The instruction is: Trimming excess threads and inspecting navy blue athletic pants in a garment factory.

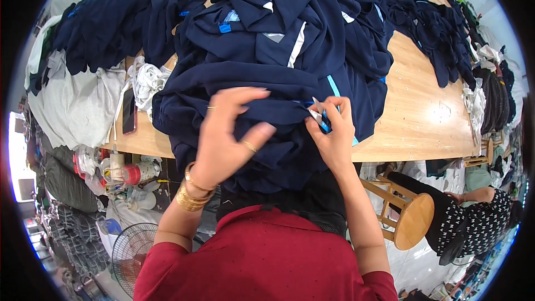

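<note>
Left hand: the left hand (225,134) lies on the navy garment (262,117) at the near edge of the worktop (423,117), fingers spread and pressing into the cloth, thumb bent under; it pins a fold rather than closing round it. Rings and gold bangles show on this hand and wrist.
Right hand: the right hand (333,134) is clenched around a small thread snipper (319,116), blue-handled with a pale blade, whose tip touches the garment's edge.
Garment: dark navy with a light blue stripe, draped over the near edge of the worktop, directly in front of the person, between both hands.
Main pile: a tall heap of like navy garments (290,28) fills the worktop's middle, just behind the held piece and touching it.
Other piles: more navy clothing (111,22) at the far left corner; another row (434,33) along the right edge.
Left edge: grey cloth (78,106), a white bundle (147,81) and a phone (129,111) beside it.
Floor: a wooden stool (409,214) at the right, a fan (131,253) at the left.
Other person: seated at the right, in dark patterned clothing (479,217).
</note>
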Demonstrator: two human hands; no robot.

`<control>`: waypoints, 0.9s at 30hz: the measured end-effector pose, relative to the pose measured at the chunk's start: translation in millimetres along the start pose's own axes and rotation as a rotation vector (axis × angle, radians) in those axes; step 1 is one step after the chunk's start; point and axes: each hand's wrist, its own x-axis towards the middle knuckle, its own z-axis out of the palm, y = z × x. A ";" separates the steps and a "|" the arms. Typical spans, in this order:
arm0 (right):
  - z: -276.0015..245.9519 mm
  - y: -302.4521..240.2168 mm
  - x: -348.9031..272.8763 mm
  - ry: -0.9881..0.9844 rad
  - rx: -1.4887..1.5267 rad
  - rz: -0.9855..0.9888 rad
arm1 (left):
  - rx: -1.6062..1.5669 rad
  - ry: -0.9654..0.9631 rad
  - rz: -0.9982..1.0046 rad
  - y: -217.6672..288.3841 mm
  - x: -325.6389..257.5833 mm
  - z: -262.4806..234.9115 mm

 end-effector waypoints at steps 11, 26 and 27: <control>-9.8 -15.5 22.5 -0.110 0.275 0.080 | -0.401 0.026 -0.192 4.4 20.0 7.9; -33.7 -0.4 30.2 -0.043 1.035 0.744 | -0.576 0.343 -0.425 -58.3 -0.9 -49.9; -32.5 -1.1 30.6 -0.042 1.037 0.748 | -0.576 0.346 -0.427 -59.7 -1.7 -50.8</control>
